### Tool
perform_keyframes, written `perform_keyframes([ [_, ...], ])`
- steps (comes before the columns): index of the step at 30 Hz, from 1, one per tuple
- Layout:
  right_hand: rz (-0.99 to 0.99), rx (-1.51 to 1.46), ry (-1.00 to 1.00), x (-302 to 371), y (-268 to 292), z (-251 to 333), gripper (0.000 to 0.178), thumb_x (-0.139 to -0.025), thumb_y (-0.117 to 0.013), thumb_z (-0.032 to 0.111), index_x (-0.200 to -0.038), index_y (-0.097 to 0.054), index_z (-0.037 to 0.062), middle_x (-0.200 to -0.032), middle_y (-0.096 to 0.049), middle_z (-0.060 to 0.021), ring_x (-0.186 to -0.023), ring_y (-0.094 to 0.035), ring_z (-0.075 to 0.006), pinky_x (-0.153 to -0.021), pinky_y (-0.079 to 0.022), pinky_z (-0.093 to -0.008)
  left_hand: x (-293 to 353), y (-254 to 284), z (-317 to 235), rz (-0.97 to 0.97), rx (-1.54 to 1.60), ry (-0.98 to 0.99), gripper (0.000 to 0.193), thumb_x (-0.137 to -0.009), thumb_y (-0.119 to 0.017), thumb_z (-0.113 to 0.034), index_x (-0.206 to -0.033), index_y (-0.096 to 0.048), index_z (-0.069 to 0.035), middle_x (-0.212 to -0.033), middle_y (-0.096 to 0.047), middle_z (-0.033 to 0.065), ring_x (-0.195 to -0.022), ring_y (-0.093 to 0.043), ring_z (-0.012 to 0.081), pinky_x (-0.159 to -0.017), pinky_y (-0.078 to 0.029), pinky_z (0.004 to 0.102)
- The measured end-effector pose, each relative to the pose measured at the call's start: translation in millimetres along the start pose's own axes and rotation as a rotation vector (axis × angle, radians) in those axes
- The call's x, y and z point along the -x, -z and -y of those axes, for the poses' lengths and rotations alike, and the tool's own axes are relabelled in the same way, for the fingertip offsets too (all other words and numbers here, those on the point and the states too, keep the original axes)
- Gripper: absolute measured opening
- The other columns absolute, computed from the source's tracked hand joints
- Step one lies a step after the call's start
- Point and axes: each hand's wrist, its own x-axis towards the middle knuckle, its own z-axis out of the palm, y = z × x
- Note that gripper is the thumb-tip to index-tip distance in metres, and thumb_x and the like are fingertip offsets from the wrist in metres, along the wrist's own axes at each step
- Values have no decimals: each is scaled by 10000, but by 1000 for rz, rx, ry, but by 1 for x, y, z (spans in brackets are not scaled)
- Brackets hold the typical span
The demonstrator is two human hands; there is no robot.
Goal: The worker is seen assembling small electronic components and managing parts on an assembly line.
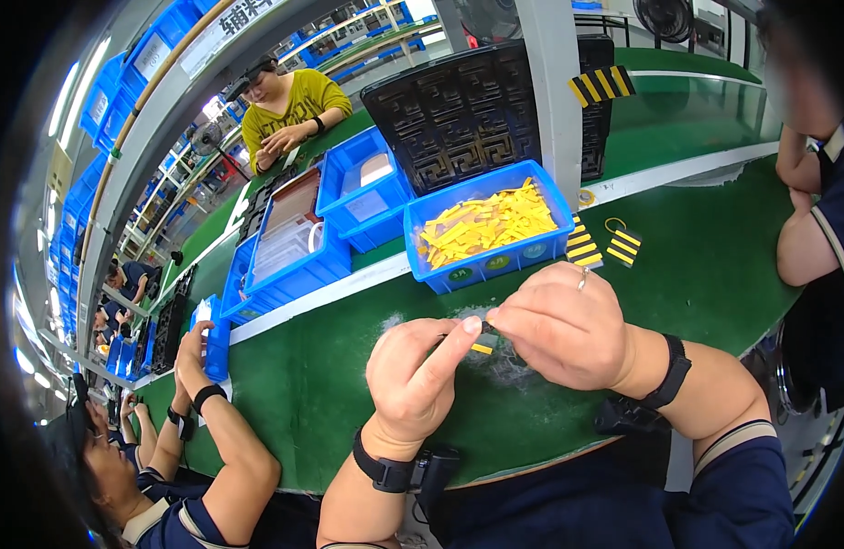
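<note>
Both my hands meet at the fingertips over the green table in front of a blue bin. My left hand (413, 375) is closed in a pinch, thumb and forefinger pressed together. My right hand (568, 329), with a ring on one finger, pinches right beside it. Between and just under the fingertips shows a small dark piece with a yellow stripe (482, 349), mostly hidden by my fingers. Ahead stands the blue bin (550, 245), filled with a heap of short yellow strips (495, 220). Right of it lie striped black-and-yellow tags (622, 245), one with a yellow loop.
More blue bins (285, 291) stand left of centre. A black patterned plastic panel (459, 110) leans behind the strips, next to a grey post (557, 101). Pale dust marks the green tabletop (687, 284). Co-workers sit at left, across the table and at right.
</note>
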Motion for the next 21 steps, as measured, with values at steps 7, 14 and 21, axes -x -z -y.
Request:
perform_keyframes([
  [7, 77, -211, -337, -1, 1, -1, 152, -729, -627, 33, -881, -630, 25, -752, -596, -85, -653, -573, -243, -604, -464, -326, 4, -5, 1, -91, 119, 246, 333, -723, -617, 80, -1034, -594, -35, -791, -617, 110, -643, -586, 230, -574, -465, 298],
  [14, 172, -237, -466, 0, 3, -6, 84, -727, -628, 61, -804, -643, 35, -723, -596, -94, -657, -587, -251, -579, -460, -343, 17, -8, 1, 19, 311, 636, 330, -782, -625, 5, -1105, -559, -1, -1056, -611, 111, -869, -583, 150, -786, -458, 265],
  [21, 161, -47, -352, 3, -1, -4, 99, -668, -636, 73, -756, -606, 39, -645, -526, -76, -601, -546, -248, -546, -437, -356, 13, -5, 2, 91, 296, 540, 324, -780, -623, 11, -1098, -569, 1, -1074, -606, 114, -920, -584, 162, -818, -454, 274],
])
